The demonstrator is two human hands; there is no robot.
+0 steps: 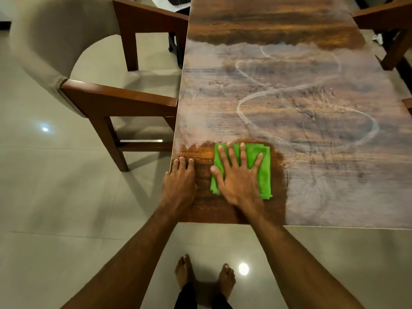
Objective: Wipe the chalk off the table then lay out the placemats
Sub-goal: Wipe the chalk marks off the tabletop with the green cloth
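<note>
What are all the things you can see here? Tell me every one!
table: one, brown wood, middle and right, mostly hazy with chalk
chalk marks: white loops and smears, across the table's middle
cloth: one, green, folded, on the wiped patch near the table's near-left corner
armchair: one, beige with brown wood arms, left of the table
second chair: one, brown wood, partly seen, far right
floor: pale shiny tiles
left hand: rests on the table's near-left corner
right hand: flat on the cloth
feet: two, bare, on the floor

Glossy tiled floor [66, 208] — cushioned wooden armchair [100, 101].
</note>
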